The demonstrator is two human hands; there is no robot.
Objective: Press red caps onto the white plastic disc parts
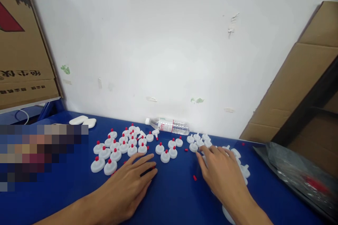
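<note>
My left hand (129,181) lies low over the blue table, fingers stretched forward and slightly apart. A speck of red shows by its fingertips; whether they touch it I cannot tell. Beyond and left of it stand several white nozzle caps (115,155) with red tips. A smaller group of red-tipped white caps (165,156) stands between the hands. My right hand (223,168) reaches over white nozzle caps without red tips (244,171), its fingers spread and partly hiding them. Loose small red tips (194,178) lie left of this hand.
A clear plastic bottle (169,125) lies along the white wall. White rounded objects (78,120) rest at the back left of the blue table (169,197). Cardboard (293,74) and a grey plastic bag (298,172) border the right side; a printed carton (23,49) stands left, above a pixelated patch.
</note>
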